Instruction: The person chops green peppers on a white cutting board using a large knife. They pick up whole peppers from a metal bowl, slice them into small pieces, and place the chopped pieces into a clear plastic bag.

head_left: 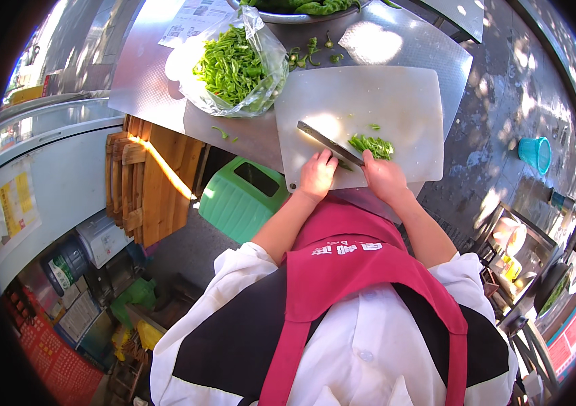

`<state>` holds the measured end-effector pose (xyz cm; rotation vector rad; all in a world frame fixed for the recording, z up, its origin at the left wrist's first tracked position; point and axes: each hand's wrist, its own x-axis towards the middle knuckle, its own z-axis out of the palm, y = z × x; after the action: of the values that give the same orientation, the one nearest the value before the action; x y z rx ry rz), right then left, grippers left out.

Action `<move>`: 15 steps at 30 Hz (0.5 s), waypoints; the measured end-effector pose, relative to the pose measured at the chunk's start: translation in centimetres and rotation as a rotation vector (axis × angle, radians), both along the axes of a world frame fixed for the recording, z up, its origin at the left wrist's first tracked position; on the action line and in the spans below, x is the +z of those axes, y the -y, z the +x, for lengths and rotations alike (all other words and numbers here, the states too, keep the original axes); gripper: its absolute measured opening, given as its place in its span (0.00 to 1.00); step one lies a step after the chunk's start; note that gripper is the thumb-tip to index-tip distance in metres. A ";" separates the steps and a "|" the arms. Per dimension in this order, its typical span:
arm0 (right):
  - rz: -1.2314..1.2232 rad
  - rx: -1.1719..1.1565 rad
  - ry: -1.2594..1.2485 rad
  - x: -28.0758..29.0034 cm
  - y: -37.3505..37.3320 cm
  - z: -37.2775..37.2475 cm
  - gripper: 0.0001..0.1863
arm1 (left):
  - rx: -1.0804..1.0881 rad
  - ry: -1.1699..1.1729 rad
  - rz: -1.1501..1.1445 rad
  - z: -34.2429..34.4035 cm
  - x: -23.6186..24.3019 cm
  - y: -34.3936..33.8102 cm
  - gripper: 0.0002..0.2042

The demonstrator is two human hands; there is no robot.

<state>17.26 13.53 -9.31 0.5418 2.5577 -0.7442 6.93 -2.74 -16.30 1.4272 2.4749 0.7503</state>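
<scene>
A white cutting board [413,111] lies on the metal table before me. My right hand [384,179] is closed round the handle end of a kitchen knife [328,142], whose dark blade slants across the board toward the far left. Close by the blade, the curled fingers of my left hand [318,174] press on a green pepper [344,164], mostly hidden by the hand and the knife. A small pile of sliced green pepper [373,146] sits beyond my right hand. At the board's left, a clear plastic bag [271,88] holds many cut green pepper pieces [230,68].
Pepper stems [309,53] are scattered behind the board, near a metal bowl [288,16] of whole green peppers. The metal table [146,74] has a printed sheet [193,20] on it. Below are a green plastic stool [240,203] and folded wooden furniture [166,176]; a teal basket [535,155] stands right.
</scene>
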 end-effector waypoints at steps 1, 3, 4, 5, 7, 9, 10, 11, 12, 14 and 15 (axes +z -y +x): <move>0.019 0.012 0.005 0.6 -0.2 0.0 0.07 | -0.001 -0.020 0.008 0.0 0.2 0.0 0.07; 0.058 0.043 0.018 1.8 -0.3 0.3 0.09 | 0.007 -0.054 0.032 0.1 -0.2 0.2 0.07; 0.061 0.048 0.066 2.3 0.0 0.4 0.09 | 0.012 -0.070 0.043 0.2 -0.3 0.3 0.07; 0.065 0.047 0.113 2.7 0.4 0.4 0.09 | 0.003 -0.066 0.040 0.2 -0.2 0.3 0.07; 0.063 0.024 0.117 1.9 1.3 0.3 0.10 | -0.014 -0.059 0.033 0.1 0.1 0.3 0.07; 0.049 -0.023 0.033 -0.6 2.7 0.7 0.11 | -0.009 -0.066 0.065 0.1 0.0 0.2 0.06; 0.033 -0.006 0.036 -1.0 2.6 0.7 0.12 | -0.005 -0.070 0.080 0.2 -0.1 0.3 0.06; 0.018 0.008 0.035 -1.2 2.2 -0.1 0.12 | -0.016 -0.063 0.066 0.0 0.0 0.4 0.06; 0.004 0.022 0.033 -1.0 2.0 -0.7 0.13 | -0.028 -0.057 0.051 0.0 0.1 0.5 0.06; 0.012 0.036 0.054 0.9 1.5 -1.0 0.14 | -0.032 -0.049 0.041 0.0 0.0 0.7 0.05; 0.017 0.045 0.066 1.6 1.4 -1.1 0.15 | -0.024 -0.049 0.045 0.1 -0.3 0.9 0.05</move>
<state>16.11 12.15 -7.72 0.5037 2.5090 -0.6777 7.02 -3.61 -16.56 1.5055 2.4873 0.7801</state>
